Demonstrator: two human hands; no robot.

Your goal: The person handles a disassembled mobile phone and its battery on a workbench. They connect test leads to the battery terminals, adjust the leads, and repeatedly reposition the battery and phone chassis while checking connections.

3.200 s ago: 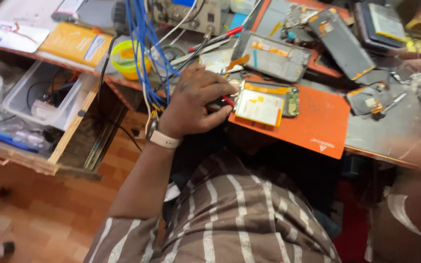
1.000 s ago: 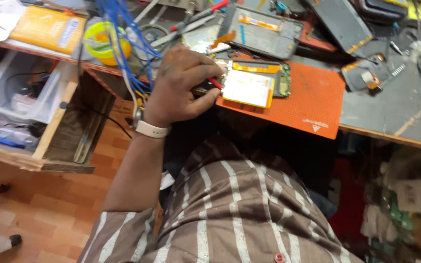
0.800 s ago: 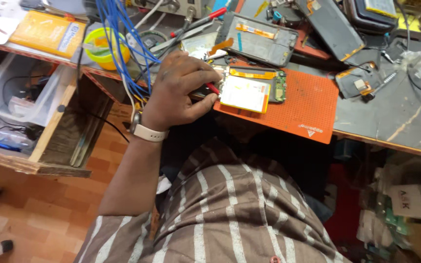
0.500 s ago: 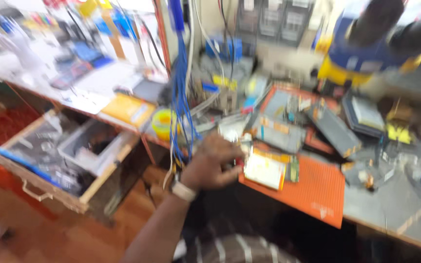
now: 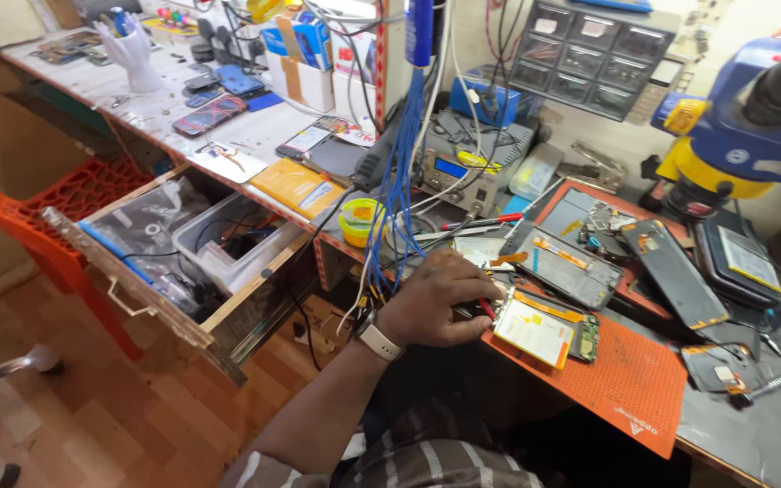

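I am watching my left hand (image 5: 440, 303), a pale band on its wrist, resting at the front edge of the cluttered workbench (image 5: 770, 429), its fingers curled together and pinching a thin red-handled tool (image 5: 486, 310) whose tip is pointing at the opened phone with the pale yellow battery (image 5: 542, 329). That phone is lying flat on the orange rubber work mat (image 5: 630, 384), just right of my fingertips, with a green circuit board showing along its right edge. My right hand is sitting outside the view, so I cannot say what it is doing. A bundle of blue wires (image 5: 401, 194) is hanging down just behind my knuckles, and a small yellow tub (image 5: 361, 221) is standing to their left. Further back, a second opened phone with a dark frame (image 5: 566, 267) is lying beside the first. A wooden drawer (image 5: 169, 258) is standing pulled out at my left, holding clear plastic trays.
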